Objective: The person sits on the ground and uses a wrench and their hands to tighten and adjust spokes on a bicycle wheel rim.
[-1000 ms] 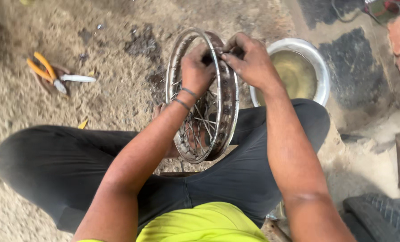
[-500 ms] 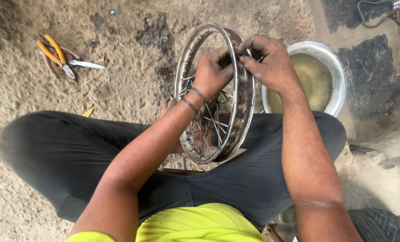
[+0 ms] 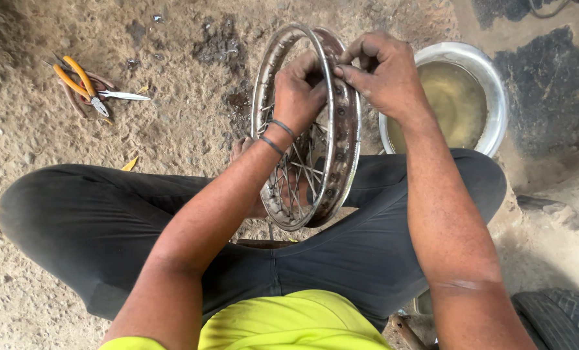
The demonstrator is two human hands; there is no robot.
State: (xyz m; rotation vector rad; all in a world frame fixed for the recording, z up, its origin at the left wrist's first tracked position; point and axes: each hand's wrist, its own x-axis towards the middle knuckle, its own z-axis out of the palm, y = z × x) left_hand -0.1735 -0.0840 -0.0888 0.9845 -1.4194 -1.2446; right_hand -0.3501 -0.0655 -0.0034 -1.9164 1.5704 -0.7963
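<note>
With the left hand (image 3: 300,87) gripping the upright rim (image 3: 328,162) steady, the right hand (image 3: 383,71) should keep its pinching fingertips (image 3: 342,72) square on the far edge.

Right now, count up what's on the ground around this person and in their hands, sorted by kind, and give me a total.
Spoked wheel rims: 1, the rim, upright, gripped by the left hand and right hand
Metal bowls: 1, the bowl of murky liquid
Pliers: 1, orange-handled pliers
Tyres: 1, the tyre, at the lower right corner
Total: 4
</note>
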